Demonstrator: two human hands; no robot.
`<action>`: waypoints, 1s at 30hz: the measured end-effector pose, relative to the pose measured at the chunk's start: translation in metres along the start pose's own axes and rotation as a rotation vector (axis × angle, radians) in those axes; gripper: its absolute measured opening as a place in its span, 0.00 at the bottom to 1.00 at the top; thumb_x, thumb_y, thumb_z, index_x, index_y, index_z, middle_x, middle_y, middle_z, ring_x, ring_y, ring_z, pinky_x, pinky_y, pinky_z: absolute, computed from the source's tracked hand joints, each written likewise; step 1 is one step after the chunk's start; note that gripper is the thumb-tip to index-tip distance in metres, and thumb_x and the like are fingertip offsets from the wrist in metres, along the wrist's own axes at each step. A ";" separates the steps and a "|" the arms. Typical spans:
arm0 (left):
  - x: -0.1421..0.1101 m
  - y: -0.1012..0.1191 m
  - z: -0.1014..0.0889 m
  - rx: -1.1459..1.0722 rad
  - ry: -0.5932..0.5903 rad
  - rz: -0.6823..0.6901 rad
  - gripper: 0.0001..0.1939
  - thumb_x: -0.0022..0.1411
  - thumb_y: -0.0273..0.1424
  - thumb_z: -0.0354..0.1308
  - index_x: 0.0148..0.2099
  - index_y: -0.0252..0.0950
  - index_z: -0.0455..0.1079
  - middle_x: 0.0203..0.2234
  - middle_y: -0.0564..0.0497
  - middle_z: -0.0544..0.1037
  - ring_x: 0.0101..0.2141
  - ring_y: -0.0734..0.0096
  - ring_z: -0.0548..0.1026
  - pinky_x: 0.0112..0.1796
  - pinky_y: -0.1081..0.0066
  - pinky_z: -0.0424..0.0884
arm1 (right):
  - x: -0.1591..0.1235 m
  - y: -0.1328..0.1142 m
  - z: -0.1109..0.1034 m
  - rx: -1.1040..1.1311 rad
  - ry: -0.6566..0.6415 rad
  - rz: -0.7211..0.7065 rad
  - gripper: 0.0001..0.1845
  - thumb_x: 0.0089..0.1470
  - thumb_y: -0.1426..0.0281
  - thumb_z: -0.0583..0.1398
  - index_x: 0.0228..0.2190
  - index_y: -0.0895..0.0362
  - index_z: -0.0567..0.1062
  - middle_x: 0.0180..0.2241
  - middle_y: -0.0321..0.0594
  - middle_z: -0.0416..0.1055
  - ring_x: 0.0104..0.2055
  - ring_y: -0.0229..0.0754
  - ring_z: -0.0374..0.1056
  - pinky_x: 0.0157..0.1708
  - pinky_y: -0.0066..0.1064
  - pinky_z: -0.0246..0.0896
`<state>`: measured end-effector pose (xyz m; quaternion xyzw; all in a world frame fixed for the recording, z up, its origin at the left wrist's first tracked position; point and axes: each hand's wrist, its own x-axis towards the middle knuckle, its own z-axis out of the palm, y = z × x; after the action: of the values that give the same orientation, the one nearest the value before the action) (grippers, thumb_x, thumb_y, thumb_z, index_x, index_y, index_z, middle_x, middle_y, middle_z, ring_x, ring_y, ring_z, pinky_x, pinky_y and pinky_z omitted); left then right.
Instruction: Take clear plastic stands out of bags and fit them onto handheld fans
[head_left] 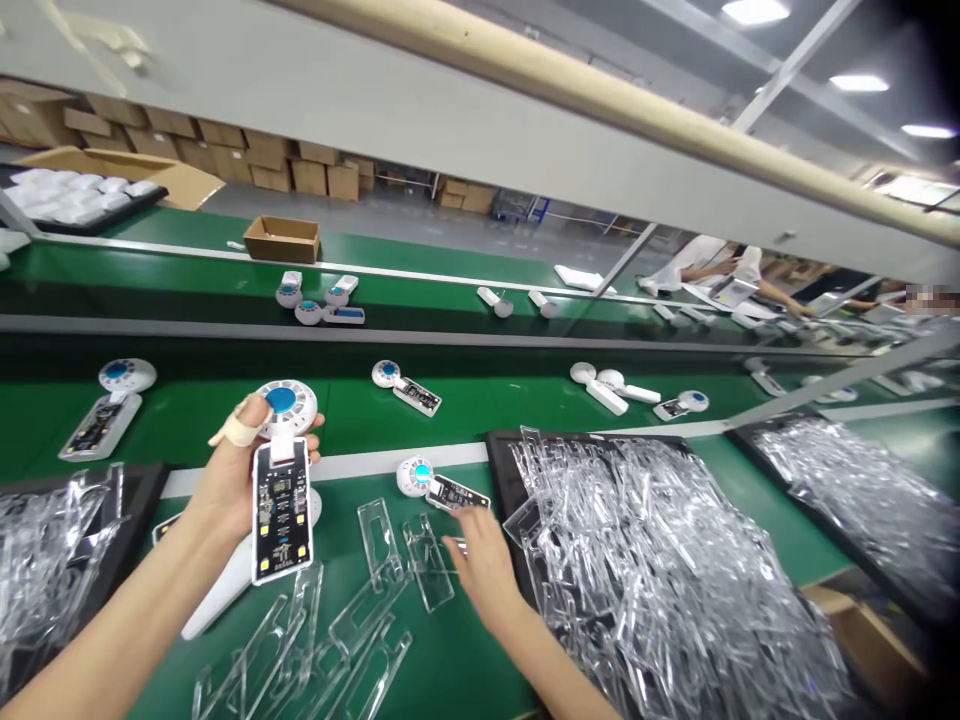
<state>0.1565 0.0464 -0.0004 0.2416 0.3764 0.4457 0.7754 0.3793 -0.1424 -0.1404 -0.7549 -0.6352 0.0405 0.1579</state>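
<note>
**At the green assembly belt (465, 650)**

Here we grip a white round-headed device with a blue centre and bare black circuit board (282, 510) closed in our left hand (225, 490), its thumb taped. Our half-open right hand (486, 570) rests just beside a clear moulded plastic shell (429, 565), with a black tray (525, 437) heaped with more shells to its right.

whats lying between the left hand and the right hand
In the head view, clear plastic shells lie on the green conveyor belt between the left hand and the right hand.
</note>
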 end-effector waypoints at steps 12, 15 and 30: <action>-0.014 -0.021 0.001 0.047 0.057 -0.036 0.19 0.48 0.37 0.65 0.40 0.31 0.69 0.26 0.46 0.77 0.22 0.69 0.75 0.24 0.71 0.74 | -0.010 -0.032 -0.023 0.175 -0.039 0.023 0.21 0.52 0.70 0.58 0.49 0.55 0.65 0.38 0.42 0.70 0.40 0.46 0.68 0.37 0.36 0.67; -0.019 -0.033 0.007 0.045 0.110 -0.017 0.20 0.48 0.38 0.65 0.40 0.32 0.68 0.24 0.48 0.77 0.22 0.72 0.74 0.24 0.75 0.71 | 0.007 -0.075 -0.052 0.353 0.085 0.089 0.25 0.58 0.65 0.52 0.57 0.50 0.58 0.43 0.41 0.68 0.43 0.44 0.68 0.38 0.33 0.67; -0.051 -0.026 0.027 -0.053 0.119 0.186 0.25 0.47 0.41 0.65 0.46 0.38 0.64 0.30 0.51 0.77 0.32 0.63 0.77 0.35 0.66 0.72 | 0.046 -0.174 -0.061 0.547 0.198 0.009 0.30 0.61 0.61 0.46 0.62 0.49 0.43 0.52 0.48 0.58 0.52 0.50 0.59 0.46 0.44 0.62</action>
<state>0.1751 -0.0116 0.0160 0.2278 0.3859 0.5391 0.7131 0.2391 -0.0844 -0.0259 -0.6874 -0.5790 0.1372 0.4165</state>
